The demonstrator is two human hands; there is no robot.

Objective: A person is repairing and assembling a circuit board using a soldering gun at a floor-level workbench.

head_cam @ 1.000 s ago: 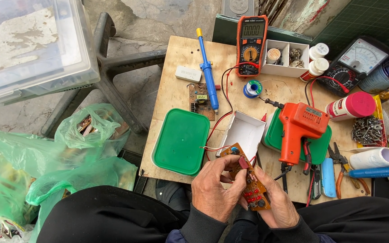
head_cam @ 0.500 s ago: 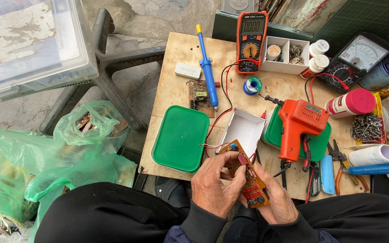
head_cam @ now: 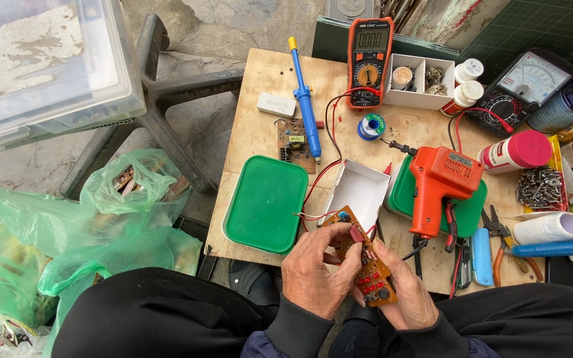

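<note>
We see both hands closed around a small brown circuit board (head_cam: 361,260). The left hand (head_cam: 318,273) pinches its upper edge; the right hand (head_cam: 406,292) cradles it underneath, near an orange soldering gun (head_cam: 440,185).

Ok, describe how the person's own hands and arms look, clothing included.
Both hands are bare: no gloves, rings or watch show. The left hand emerges from a dark grey ribbed cuff, with a dark blue layer beneath it. The right hand has a matching dark grey cuff.
</note>
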